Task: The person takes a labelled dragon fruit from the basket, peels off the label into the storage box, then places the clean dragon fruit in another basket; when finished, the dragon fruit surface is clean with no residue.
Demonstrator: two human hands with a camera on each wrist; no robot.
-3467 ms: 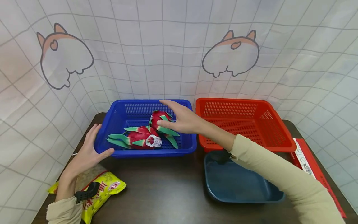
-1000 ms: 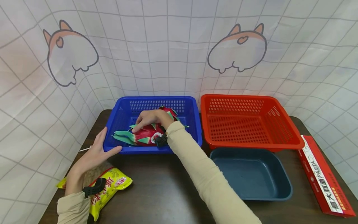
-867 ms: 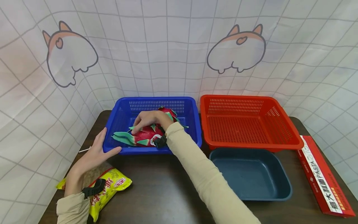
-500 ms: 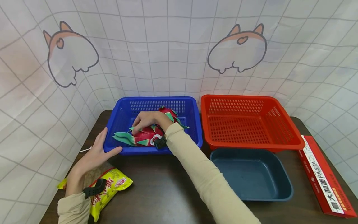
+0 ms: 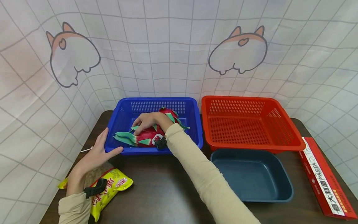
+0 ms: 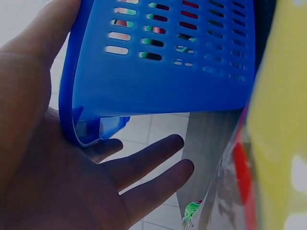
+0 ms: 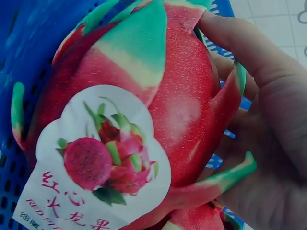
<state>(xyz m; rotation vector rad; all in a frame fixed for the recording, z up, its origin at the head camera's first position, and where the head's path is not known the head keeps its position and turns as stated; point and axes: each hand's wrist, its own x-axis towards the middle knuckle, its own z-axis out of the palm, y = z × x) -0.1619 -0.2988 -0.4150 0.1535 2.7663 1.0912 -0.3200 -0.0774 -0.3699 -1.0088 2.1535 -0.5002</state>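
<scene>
A: State the left hand's condition, nearest side first.
B: The left hand (image 5: pixel 98 154) rests against the left front corner of the blue plastic basket (image 5: pixel 134 151), fingers extended and spread, not clamped.

A: Locate the work item.
B: The front dragon fruit (image 5: pixel 146 137) lies inside that basket, along the near wall. The right hand (image 5: pixel 149 119) holds it from above, thumb at the leafy end, fingers curled behind.

A: Report progress.
B: Judged from this position, the grasp is made; the fruit is not yet clear of the basket. The rear dragon fruit (image 5: pixel 169 113), farther back, is not grasped.

A: Give the front fruit's orientation.
B: It lies on its side. The long axis runs left to right, roughly parallel to the near wall; the long green leaf tips (image 5: pixel 124 138) point left, and its label (image 5: pixel 157 138) sits toward the right end.
</scene>
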